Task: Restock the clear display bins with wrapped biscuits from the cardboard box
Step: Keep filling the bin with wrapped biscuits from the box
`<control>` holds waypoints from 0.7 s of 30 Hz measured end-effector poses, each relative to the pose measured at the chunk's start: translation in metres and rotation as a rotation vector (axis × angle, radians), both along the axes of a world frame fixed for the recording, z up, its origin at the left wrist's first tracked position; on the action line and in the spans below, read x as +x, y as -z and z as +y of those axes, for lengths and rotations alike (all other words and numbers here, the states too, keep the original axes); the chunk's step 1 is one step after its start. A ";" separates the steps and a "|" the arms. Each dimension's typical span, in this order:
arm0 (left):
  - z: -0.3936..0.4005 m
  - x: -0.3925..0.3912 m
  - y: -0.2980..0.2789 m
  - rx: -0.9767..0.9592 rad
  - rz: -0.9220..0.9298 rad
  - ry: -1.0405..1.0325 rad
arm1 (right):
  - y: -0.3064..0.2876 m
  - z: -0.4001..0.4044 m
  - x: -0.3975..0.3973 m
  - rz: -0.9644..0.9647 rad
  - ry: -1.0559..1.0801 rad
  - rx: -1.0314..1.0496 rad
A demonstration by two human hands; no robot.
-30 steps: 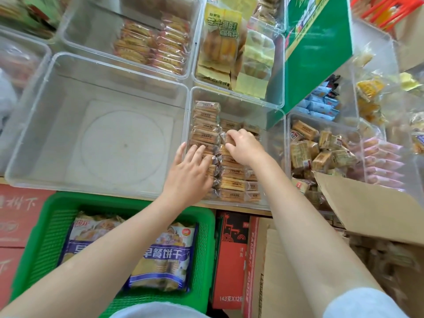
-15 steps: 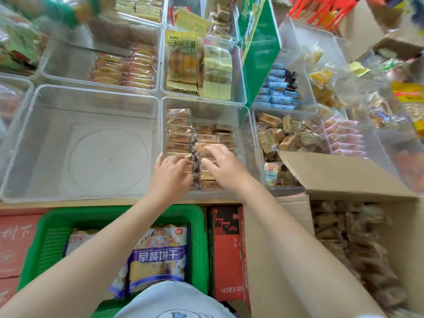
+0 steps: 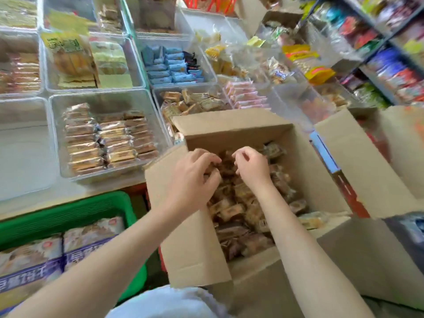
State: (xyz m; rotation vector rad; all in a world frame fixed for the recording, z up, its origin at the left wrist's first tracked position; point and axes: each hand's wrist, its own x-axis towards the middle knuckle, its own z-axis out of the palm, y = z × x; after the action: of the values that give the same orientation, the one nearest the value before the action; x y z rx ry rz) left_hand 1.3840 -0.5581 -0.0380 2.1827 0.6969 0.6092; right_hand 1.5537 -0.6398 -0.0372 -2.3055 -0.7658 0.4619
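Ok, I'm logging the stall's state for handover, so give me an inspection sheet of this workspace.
Surface: counter edge carries clear bins.
Job's things: open cardboard box holds loose wrapped biscuits; display bin has three neat rows, part filled.
Clutter: green basket with biscuit bags.
Hands: left hand and right hand are in the box, fingers curled among biscuits; grip unclear.
Cables: nothing seen.
Surroundings: blurred snack shelves.
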 end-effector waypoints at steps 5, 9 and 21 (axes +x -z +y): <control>-0.023 0.032 0.024 0.163 0.230 -0.084 | 0.028 -0.024 0.042 0.171 0.044 -0.109; -0.017 0.035 0.034 0.254 0.282 -0.108 | 0.044 -0.003 0.064 0.178 -0.025 -0.180; -0.020 0.031 0.034 0.276 0.228 -0.153 | 0.097 0.019 0.061 -0.264 -0.183 -0.347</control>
State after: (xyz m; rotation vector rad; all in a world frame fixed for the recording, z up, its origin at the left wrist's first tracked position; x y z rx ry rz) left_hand 1.4150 -0.5780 -0.0719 2.4974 0.9549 0.5660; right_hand 1.6149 -0.6206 -0.1343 -2.6666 -1.1054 0.3995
